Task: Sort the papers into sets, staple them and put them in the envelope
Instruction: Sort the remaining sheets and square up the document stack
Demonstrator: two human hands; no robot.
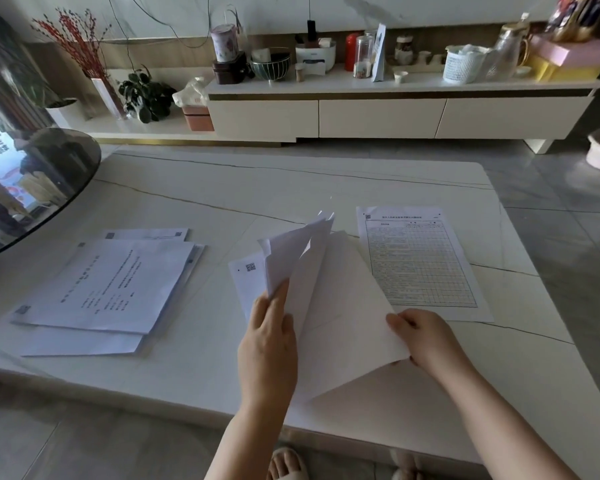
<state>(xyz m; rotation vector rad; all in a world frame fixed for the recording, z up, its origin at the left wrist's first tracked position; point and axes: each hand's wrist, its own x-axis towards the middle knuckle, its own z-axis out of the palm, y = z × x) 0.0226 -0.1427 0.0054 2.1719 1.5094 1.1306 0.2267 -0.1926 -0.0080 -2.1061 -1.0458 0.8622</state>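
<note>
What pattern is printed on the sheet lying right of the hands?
A black ruled grid table on the white sheet, head view.

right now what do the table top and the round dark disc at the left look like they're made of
White rectangular table top: looks like polished marble or sintered stone, with thin dark and gold veins and a soft sheen; could be an imitation.
Round dark disc: likely tinted glass, since it mirrors the room sharply and has a thin glossy edge.

White papers (321, 285) fanned upright (blank backs).
</note>
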